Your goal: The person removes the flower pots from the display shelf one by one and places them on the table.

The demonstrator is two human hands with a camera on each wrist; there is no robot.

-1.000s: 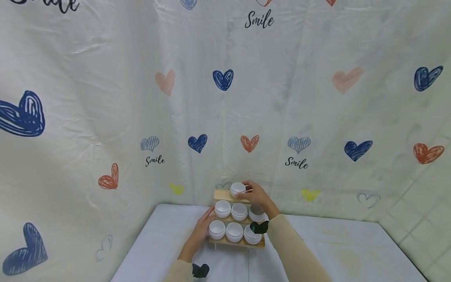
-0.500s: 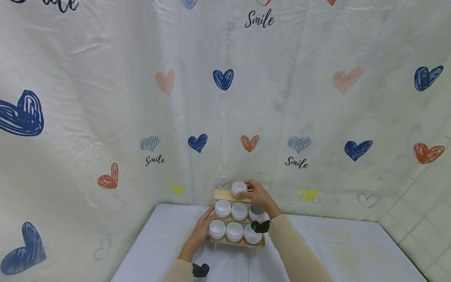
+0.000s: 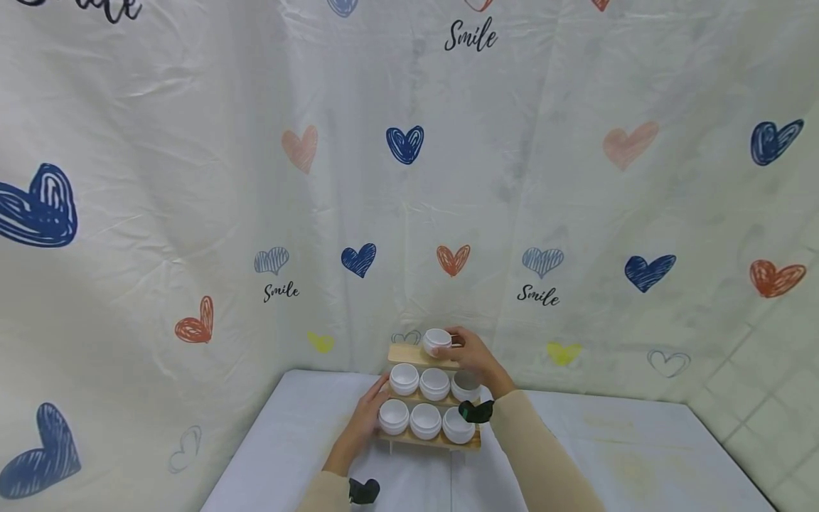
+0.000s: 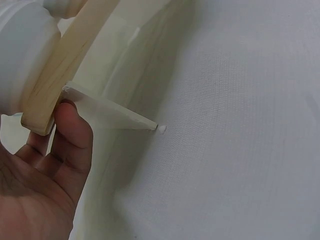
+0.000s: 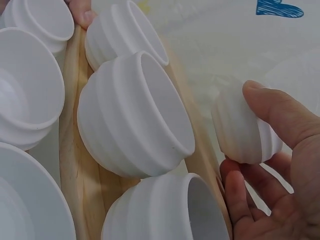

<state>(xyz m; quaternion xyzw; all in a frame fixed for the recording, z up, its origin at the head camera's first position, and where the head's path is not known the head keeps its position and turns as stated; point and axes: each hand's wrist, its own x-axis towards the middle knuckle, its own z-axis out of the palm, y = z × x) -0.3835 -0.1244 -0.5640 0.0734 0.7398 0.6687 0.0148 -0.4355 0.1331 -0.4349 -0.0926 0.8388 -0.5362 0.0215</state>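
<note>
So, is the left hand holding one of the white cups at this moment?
No, the left hand grips the end of a wooden shelf; the right hand holds a white cup.

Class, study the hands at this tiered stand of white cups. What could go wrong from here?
The held cup might slip, since the right hand seems to grip it with only thumb and fingertips.
The black wrist piece overlaps the front right cup in the head view, so a low swing might knock it.
The stand has a thin support; a tug from the left hand could shift it.
</note>
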